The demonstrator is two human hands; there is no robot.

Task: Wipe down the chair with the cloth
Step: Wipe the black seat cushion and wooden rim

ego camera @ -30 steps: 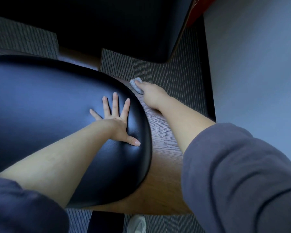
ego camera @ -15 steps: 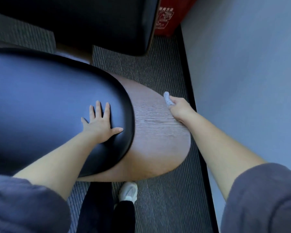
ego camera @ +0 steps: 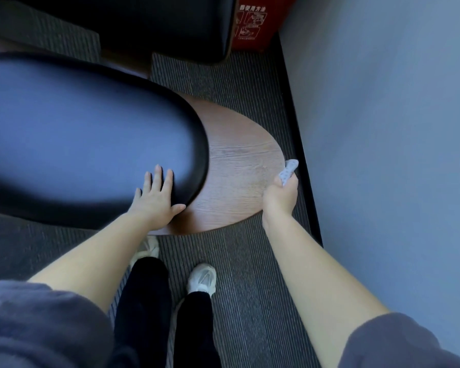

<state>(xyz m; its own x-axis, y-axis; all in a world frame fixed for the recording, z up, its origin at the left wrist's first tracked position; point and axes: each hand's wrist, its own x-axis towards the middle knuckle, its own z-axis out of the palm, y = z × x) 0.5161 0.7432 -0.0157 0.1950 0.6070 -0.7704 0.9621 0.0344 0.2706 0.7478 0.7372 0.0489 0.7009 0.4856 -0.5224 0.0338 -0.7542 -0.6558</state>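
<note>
**Two hands on the chair, and a cloth close to slipping off the rim**

Two things could go wrong from here, both at the wooden edge. The right hand (ego camera: pixel 280 194) is curled shut around the cloth (ego camera: pixel 289 170), pinching it against the rim of the chair (ego camera: pixel 239 166), with a pale tuft sticking out above the fingers. The cloth sits right at the outer curve of the wood, over the carpet (ego camera: pixel 239 266) and near the wall (ego camera: pixel 383 128). If the stroke follows the curve too loosely, the cloth could run off the edge and wipe only air, leaving the rim streaked. The gap to the wall looks tight, so the knuckles might scrape the dark baseboard (ego camera: pixel 300 155) on a wide sweep.

The left hand (ego camera: pixel 156 199) lies flat and open, fingers spread on the black cushion (ego camera: pixel 91 144), holding nothing. It seems to brace the chair. The cushion looks smooth and shiny, so a hard push from the wiping side might make that palm slide, or shift the chair on the carpet.

Much is out of sight. The cushion runs off the left of the view, so most of the chair cannot be judged as wiped or not. Its legs and underside are hidden. Most of the cloth is buried in the fist, so its size and how it is folded cannot be told. The dim light blurs the wood grain, so dust or damp marks are hard to make out. A red box (ego camera: pixel 252 22) at the top is cut off.
</note>
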